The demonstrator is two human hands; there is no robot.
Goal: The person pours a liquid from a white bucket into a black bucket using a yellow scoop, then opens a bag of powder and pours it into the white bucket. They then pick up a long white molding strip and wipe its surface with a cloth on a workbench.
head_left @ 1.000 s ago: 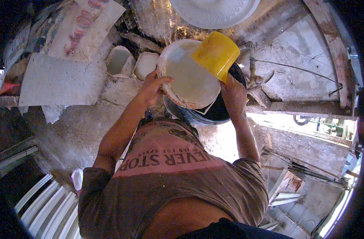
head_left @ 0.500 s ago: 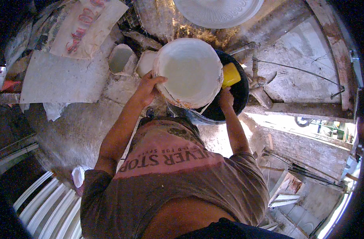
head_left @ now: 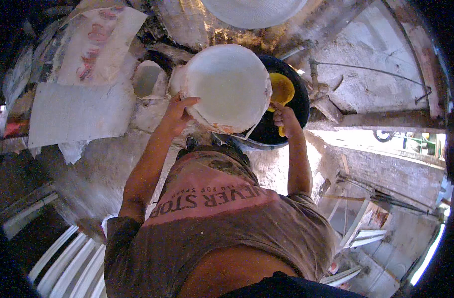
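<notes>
My left hand grips the near-left rim of a white, crusted bucket, with the thumb over the edge. Pale, milky liquid seems to lie inside the bucket. To its right, my right hand is closed around the handle of a yellow dipper. The dipper's round bowl is above a large black tub, close beside the bucket's right side. The bucket hides the tub's left part. What the dipper holds cannot be made out.
Left of the bucket stands a small whitish container, near a pale sheet. A round white plaster piece lies at the far side. Wooden beams run on the right; white curved strips lie at lower left.
The yellow dipper has turned and shifted slightly left, so its round bowl and the handle below my right hand now show. The bucket, still in my left hand, appears a little further left.
</notes>
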